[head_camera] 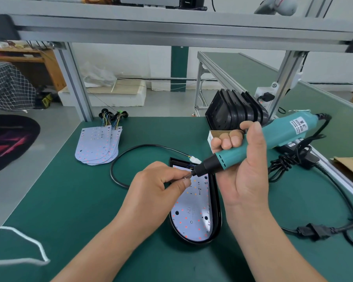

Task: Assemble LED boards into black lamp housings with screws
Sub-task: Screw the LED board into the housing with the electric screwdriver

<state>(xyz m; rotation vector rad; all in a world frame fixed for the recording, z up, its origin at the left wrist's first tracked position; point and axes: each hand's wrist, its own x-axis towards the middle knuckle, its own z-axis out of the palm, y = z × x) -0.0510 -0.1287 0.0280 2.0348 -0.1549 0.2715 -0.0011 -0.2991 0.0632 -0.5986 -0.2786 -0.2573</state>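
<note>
Housing: one black lamp housing (218, 208) lies flat on the green mat (69, 200), in front of the person, rounded end toward them.
Board: an LED board (194, 212) sits inside that housing, its face dotted with red and orange points and marked 12V.
Left hand: the left hand (157, 186) hovers over the board's far end, thumb and forefinger pinched on a small shiny piece (187, 176) (too small to name for sure) right at the driver's tip.
Right hand: the right hand (243, 159) is wrapped round the barrel of a teal electric screwdriver (281, 135), fingers curled tight, with the black nose slanting down toward the board's far end.
Spare boards: a fanned stack of LED boards (98, 145) lies on the mat well to the left, with coloured wires at the far edge.
Spare housings: a row of black housings (234, 112) stands on edge behind the right hand, with a small box (214, 135) just in front of it.
Cable: a black cable (118, 159) loops on the mat from left of the housing to a white connector (195, 160) at its far end.
Cords: bundled black cords (281, 165) and a plug (312, 231) lie to the right.
Near left: a white cord (29, 241) trails across the corner.
</note>
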